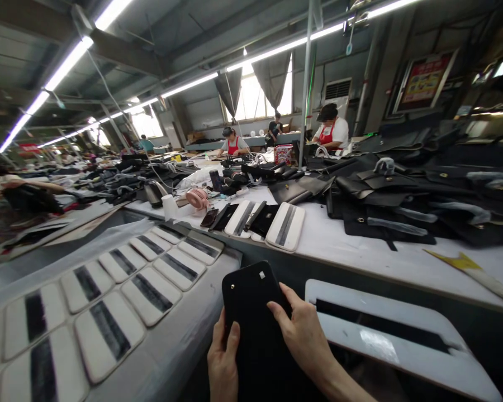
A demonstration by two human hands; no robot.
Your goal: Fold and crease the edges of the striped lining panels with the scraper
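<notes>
A flat black leather-like panel [251,312] with rounded corners and small metal studs is held upright in front of me at the bottom centre. My left hand [223,363] grips its lower left edge. My right hand [304,335] lies across its right side, fingers on the face. Just to the right lies a white pad with a black stripe [385,329], close to my right hand.
Several white pads with black stripes [121,290] lie in rows on the grey belt at left. More pads [285,226] and a pile of black bag parts [411,195] cover the white table. A pink fan [198,198] stands behind. Other people work at far benches.
</notes>
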